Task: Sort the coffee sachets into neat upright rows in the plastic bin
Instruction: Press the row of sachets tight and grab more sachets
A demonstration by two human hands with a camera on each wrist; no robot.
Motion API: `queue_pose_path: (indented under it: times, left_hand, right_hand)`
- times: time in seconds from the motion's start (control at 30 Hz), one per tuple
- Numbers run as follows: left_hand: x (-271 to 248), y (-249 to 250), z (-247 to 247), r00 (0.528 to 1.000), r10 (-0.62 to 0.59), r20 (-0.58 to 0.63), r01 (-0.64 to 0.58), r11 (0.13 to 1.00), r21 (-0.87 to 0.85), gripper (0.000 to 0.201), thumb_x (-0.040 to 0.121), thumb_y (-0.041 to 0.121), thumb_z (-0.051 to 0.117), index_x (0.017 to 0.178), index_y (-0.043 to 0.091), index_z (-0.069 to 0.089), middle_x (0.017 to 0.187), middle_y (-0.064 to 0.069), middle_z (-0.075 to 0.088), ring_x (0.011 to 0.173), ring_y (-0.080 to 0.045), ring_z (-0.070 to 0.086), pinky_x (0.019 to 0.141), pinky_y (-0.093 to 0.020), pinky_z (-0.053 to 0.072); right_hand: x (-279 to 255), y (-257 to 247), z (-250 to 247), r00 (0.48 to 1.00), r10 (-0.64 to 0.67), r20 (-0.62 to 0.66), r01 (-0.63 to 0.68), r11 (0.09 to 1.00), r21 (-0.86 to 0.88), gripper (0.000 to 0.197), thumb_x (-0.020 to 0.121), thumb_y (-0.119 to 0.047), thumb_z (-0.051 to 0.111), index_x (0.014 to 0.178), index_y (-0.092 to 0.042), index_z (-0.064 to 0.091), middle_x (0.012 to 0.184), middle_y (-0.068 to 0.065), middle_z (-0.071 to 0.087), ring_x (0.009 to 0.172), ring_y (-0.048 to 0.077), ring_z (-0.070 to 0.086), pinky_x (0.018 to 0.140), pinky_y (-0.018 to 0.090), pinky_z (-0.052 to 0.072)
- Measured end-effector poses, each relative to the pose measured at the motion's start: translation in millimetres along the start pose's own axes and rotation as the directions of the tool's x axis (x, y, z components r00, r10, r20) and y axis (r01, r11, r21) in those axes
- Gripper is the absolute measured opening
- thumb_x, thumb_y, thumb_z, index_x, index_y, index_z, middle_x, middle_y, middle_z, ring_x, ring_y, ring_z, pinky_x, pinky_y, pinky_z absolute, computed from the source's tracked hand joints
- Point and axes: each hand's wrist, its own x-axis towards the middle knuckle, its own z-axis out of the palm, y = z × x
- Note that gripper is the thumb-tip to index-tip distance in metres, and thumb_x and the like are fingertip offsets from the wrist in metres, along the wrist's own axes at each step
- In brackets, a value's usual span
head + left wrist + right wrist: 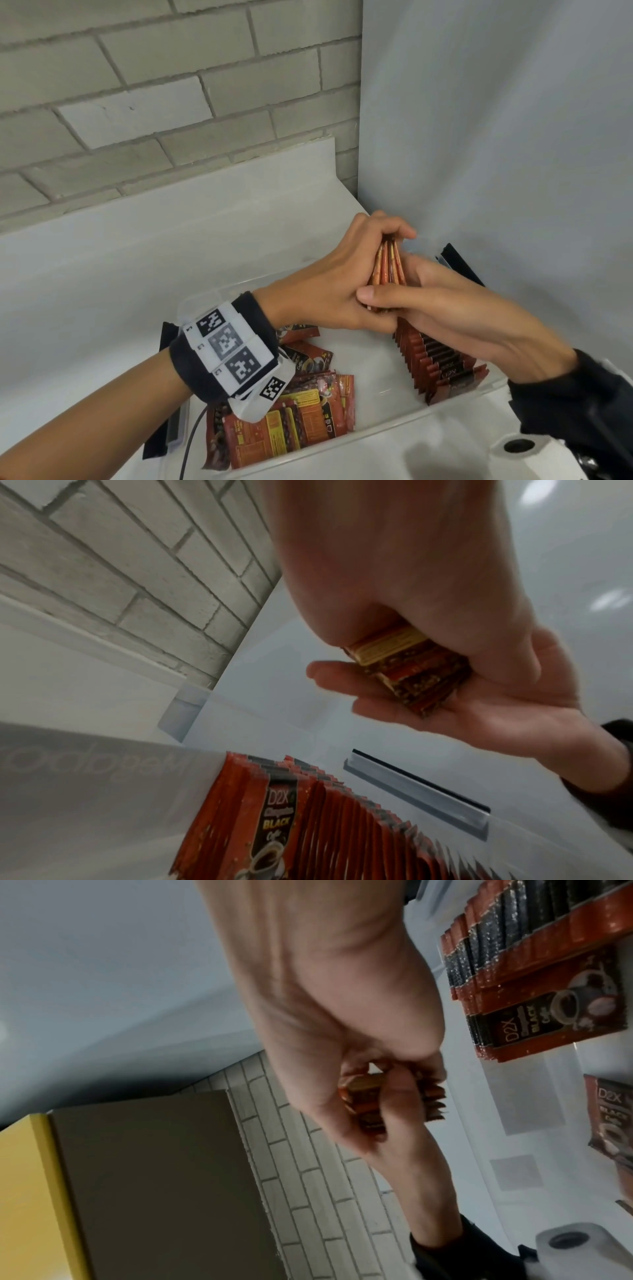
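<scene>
Both hands hold a small stack of red-orange coffee sachets point(388, 267) above the clear plastic bin point(383, 433). My left hand point(380, 236) grips the stack from above, fingers curled over its top end. My right hand point(407, 291) cups its lower end, thumb laid across the front. In the left wrist view the stack point(411, 669) rests in the right palm point(462, 712). A row of upright sachets point(442, 366) stands along the bin's right side, directly below the hands. Loose sachets point(298, 407) lie flat in a pile at the bin's left front.
The bin sits on a white counter point(102, 274) in a corner, with a brick wall point(137, 85) behind and a plain grey wall point(496, 137) on the right. A black clip point(460, 263) sticks up at the bin's far right end. A white part with a round hole point(519, 445) lies front right.
</scene>
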Motion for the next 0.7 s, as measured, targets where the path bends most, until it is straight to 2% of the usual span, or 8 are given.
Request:
queue_pose_path:
  times: [0.07, 0.17, 0.3, 0.37, 0.4, 0.5, 0.6, 0.7]
  left_hand:
    - [0.5, 0.9, 0.5, 0.999, -0.028, 0.036, 0.029, 0.999, -0.017, 0.079, 0.064, 0.026, 0.068, 0.126, 0.036, 0.02, 0.11, 0.024, 0.025, 0.099, -0.002, 0.037, 0.081, -0.009, 0.032]
    - [0.6, 1.6, -1.4, 0.995, -0.054, 0.081, 0.059, 0.996, -0.059, 0.096, 0.065, 0.022, 0.083, 0.129, 0.045, 0.015, 0.116, 0.006, 0.03, 0.11, -0.012, 0.042, 0.09, -0.017, 0.036]
    - [0.3, 6.0, -7.7, 0.984, -0.107, 0.142, 0.126, 0.982, -0.138, 0.112, 0.06, 0.029, 0.089, 0.138, 0.044, 0.009, 0.132, -0.003, 0.032, 0.128, -0.02, 0.039, 0.105, -0.035, 0.041]
    - [1.1, 6.8, -14.2, 0.988, -0.125, 0.096, 0.139, 0.977, -0.162, 0.104, 0.067, 0.029, 0.084, 0.143, 0.031, 0.013, 0.139, -0.005, 0.034, 0.136, -0.019, 0.033, 0.111, -0.027, 0.033]
    - [1.5, 6.7, -18.9, 0.989, -0.133, 0.058, 0.141, 0.977, -0.161, 0.096, 0.071, 0.029, 0.08, 0.143, 0.027, 0.017, 0.141, -0.005, 0.035, 0.138, -0.017, 0.03, 0.112, -0.023, 0.029]
    - [-0.5, 2.2, -31.3, 0.983, -0.184, -0.005, 0.18, 0.967, -0.181, 0.08, 0.08, 0.024, 0.075, 0.141, 0.021, 0.023, 0.137, -0.002, 0.041, 0.136, -0.013, 0.034, 0.116, -0.031, 0.025]
    - [-4.2, 0.1, -38.0, 0.946, -0.324, 0.011, 0.316, 0.912, -0.264, 0.068, 0.08, 0.03, 0.073, 0.136, 0.022, 0.035, 0.123, 0.002, 0.053, 0.119, -0.013, 0.051, 0.105, -0.036, 0.042]
    - [-5.6, 2.9, -39.5, 0.909, -0.412, 0.059, 0.403, 0.838, -0.367, 0.045, 0.08, 0.026, 0.072, 0.122, 0.021, 0.055, 0.111, -0.001, 0.063, 0.105, -0.02, 0.061, 0.091, -0.031, 0.053]
  right_hand:
    - [2.0, 3.8, -5.2, 0.998, 0.036, 0.056, -0.041, 0.994, 0.099, 0.05, 0.086, -0.008, 0.063, 0.124, 0.019, 0.046, 0.093, 0.01, 0.064, 0.075, 0.004, 0.068, 0.067, 0.016, 0.052]
    - [0.4, 0.8, -8.1, 0.994, 0.096, 0.056, -0.105, 0.976, 0.193, 0.031, 0.092, 0.003, 0.054, 0.114, 0.025, 0.046, 0.074, 0.004, 0.06, 0.058, -0.001, 0.063, 0.057, 0.009, 0.048]
    - [-5.3, -0.3, -6.7, 0.991, 0.127, 0.03, -0.13, 0.951, 0.28, 0.012, 0.09, 0.009, 0.05, 0.101, 0.01, 0.056, 0.074, 0.011, 0.058, 0.057, 0.002, 0.064, 0.055, 0.012, 0.05]
    - [-4.2, 0.4, -6.5, 0.988, 0.152, 0.015, -0.147, 0.921, 0.362, 0.009, 0.086, 0.008, 0.057, 0.094, 0.012, 0.056, 0.083, 0.027, 0.062, 0.073, 0.014, 0.07, 0.063, 0.022, 0.057]
    - [-3.3, 2.1, -7.2, 0.988, 0.153, 0.024, -0.149, 0.901, 0.408, 0.023, 0.081, 0.006, 0.061, 0.101, 0.015, 0.056, 0.095, 0.032, 0.064, 0.086, 0.022, 0.071, 0.072, 0.029, 0.059]
    - [-3.5, 5.3, -11.3, 0.988, 0.15, 0.042, -0.151, 0.855, 0.495, 0.043, 0.073, 0.005, 0.067, 0.115, -0.002, 0.063, 0.112, 0.019, 0.07, 0.102, 0.03, 0.069, 0.085, 0.039, 0.058]
    - [-4.9, 4.5, -14.4, 0.992, 0.127, 0.02, -0.119, 0.853, 0.508, 0.042, 0.073, 0.008, 0.065, 0.113, -0.006, 0.064, 0.11, 0.018, 0.071, 0.101, 0.032, 0.069, 0.082, 0.038, 0.059]
    - [-4.5, 7.3, -18.3, 0.994, 0.113, -0.002, -0.097, 0.86, 0.5, 0.041, 0.069, 0.004, 0.064, 0.109, -0.009, 0.066, 0.107, 0.017, 0.072, 0.099, 0.03, 0.07, 0.079, 0.036, 0.059]
